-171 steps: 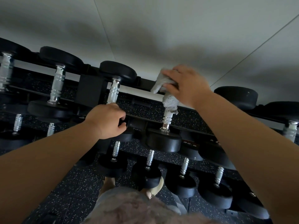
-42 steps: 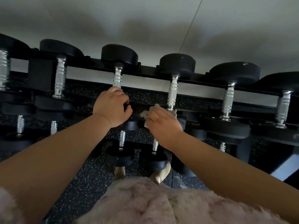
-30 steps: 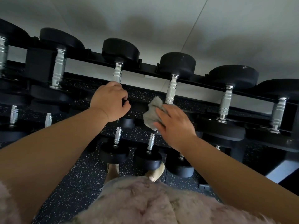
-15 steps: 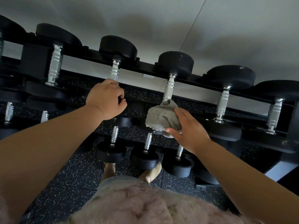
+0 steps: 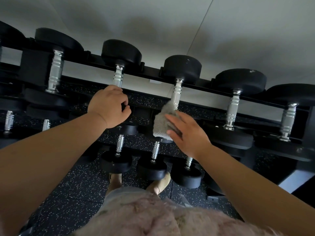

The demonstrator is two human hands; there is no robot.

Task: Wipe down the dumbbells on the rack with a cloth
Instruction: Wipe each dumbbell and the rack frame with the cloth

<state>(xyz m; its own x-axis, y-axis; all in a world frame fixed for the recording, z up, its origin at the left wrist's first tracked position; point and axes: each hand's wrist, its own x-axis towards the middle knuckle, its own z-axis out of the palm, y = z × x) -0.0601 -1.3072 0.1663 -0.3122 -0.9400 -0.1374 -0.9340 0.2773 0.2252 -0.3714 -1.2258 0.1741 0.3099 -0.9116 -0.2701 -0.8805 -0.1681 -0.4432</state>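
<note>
1. Grey cloth lies under the right hand, whose fingers are spread nearly straight and press it flat (no pinch that I can make out) against the near end of a dumbbell on the top row.
2. The left hand is clenched round the lower handle of the next dumbbell to the left, with its knuckles facing up.
3. The cloth covers the lower part of the ribbed metal handle and the near head below it, and the upper handle is bare.
4. Both dumbbells lie across the black rack, their far heads towards a pale wall, with more dumbbells on either side.
5. Smaller dumbbells sit on a lower row beneath the forearms, above a speckled black floor.
6. Two tan shoes show below them (only the toes).
</note>
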